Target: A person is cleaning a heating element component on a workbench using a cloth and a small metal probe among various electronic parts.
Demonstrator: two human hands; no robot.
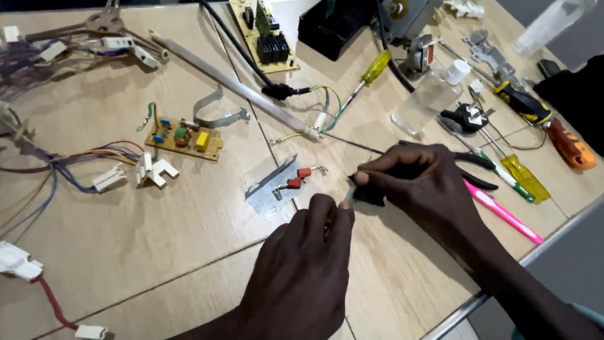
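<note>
small black part (370,194) near the desk's (157,252) front edge, pinched in right hand (421,186), grip closed on it | left hand (302,271) touches its near end, fingertips (345,211) closed on a thin grey piece | metal plate (277,189) with red parts just left | pink pen (503,214), pliers (478,170) right | screwdriver (368,75) toward back edge

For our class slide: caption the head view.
Two hands pinch a small black part beside a grey metal bracket.

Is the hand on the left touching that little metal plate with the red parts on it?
Apart. The head view shows bare tabletop between the left hand and the metal plate; the hand's fingertips meet the right hand around a small dark piece instead.
</note>
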